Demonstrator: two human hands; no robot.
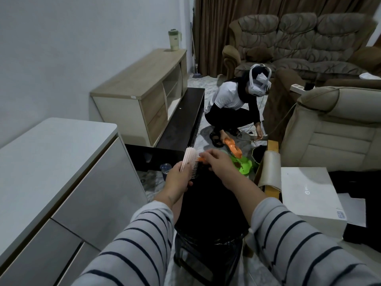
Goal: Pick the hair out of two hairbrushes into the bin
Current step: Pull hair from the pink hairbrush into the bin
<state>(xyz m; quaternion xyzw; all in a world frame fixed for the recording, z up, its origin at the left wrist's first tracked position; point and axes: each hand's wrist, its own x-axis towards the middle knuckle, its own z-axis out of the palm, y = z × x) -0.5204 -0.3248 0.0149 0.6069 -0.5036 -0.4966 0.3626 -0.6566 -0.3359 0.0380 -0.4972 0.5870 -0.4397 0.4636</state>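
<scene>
My left hand [178, 178] grips the handle of a pale pink hairbrush [45, 161], held upright with its bristles facing right. My right hand [216, 164] is at the bristles, fingers closed around a small orange tool [57, 159] that touches the brush head. Both hands hover above a black bin [208, 250] lined with a black bag, directly below my forearms. Whether hair sits in the bristles I cannot tell. A second hairbrush is not visible.
A white cabinet [51, 182] stands at my left, a white box [309, 195] at my right. Ahead, a person [228, 104] crouches with an orange brush [233, 148] over a green dustpan [244, 166]. A wooden TV stand [144, 93], sofas and armchair [334, 126] lie beyond.
</scene>
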